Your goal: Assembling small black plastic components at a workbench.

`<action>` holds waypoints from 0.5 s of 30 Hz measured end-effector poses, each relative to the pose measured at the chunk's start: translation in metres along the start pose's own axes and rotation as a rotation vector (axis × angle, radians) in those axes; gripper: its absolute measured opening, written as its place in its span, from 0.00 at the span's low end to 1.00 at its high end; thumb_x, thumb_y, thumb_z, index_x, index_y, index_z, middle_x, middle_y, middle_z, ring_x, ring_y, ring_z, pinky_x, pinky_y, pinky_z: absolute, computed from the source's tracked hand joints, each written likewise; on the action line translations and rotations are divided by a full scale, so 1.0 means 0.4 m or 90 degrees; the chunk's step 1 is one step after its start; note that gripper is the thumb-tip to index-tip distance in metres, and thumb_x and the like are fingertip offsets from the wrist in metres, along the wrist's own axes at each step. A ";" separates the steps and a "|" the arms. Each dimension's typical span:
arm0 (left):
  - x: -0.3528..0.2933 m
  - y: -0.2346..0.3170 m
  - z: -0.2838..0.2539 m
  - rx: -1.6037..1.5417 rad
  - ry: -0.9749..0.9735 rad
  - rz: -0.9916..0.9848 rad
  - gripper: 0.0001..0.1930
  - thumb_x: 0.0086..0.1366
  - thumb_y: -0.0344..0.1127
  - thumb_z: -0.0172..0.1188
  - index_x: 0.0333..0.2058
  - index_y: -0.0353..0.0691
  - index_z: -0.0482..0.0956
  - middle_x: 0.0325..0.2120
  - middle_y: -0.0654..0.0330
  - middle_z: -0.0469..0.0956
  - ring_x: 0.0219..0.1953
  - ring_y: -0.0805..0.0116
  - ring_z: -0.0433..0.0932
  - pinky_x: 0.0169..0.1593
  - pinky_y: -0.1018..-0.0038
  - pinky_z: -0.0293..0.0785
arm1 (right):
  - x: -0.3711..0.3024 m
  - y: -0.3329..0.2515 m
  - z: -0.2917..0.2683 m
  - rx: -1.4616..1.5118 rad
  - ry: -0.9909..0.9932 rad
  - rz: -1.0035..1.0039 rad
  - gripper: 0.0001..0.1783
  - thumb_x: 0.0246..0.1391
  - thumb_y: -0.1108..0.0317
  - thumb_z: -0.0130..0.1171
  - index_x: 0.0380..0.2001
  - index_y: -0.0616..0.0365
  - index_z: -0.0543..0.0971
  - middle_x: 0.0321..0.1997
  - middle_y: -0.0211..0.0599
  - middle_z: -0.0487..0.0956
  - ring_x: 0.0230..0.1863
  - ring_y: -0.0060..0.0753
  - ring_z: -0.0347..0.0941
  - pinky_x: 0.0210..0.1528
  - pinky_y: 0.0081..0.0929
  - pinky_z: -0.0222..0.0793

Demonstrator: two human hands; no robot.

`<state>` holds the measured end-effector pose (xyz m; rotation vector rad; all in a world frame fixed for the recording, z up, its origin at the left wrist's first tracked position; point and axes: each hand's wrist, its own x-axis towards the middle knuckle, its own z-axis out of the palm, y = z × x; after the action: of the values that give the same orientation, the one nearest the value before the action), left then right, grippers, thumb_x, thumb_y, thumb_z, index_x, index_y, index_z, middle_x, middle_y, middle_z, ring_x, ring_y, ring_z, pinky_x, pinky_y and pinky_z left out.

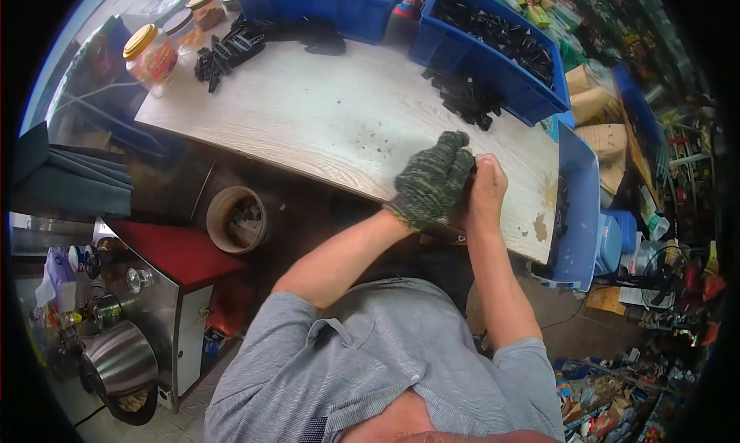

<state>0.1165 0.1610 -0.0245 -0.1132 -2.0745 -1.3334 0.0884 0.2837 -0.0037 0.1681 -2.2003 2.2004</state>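
Observation:
My left hand wears a dark green and black knitted glove, its fingers curled inward. Right beside it my bare right hand is closed, thumb on top. Both meet over the front edge of a pale wood-grain table, towards its right end. Whatever lies between them is mostly hidden behind the fingers; only a dark sliver shows, too small to name. Beyond my hands is a loose pile of small black parts. A second heap of black parts lies at the far left of the table.
Blue bins stand along the back, the right one full of black parts. Lidded jars line the far left corner. Below the table is a bucket; left of it, a red-topped cabinet. A blue tub borders the right end.

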 end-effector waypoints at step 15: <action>0.318 -0.269 -0.375 0.724 -0.090 0.010 0.15 0.65 0.43 0.52 0.47 0.51 0.81 0.42 0.58 0.81 0.48 0.52 0.77 0.52 0.56 0.74 | 0.155 -0.091 -0.305 0.107 0.446 0.128 0.17 0.59 0.57 0.56 0.40 0.62 0.72 0.15 0.31 0.60 0.12 0.28 0.60 0.25 0.46 0.80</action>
<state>0.0458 -0.0497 0.0031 0.2746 -2.6187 0.0098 0.0233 0.4019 0.0389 -0.7343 -1.6964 2.0775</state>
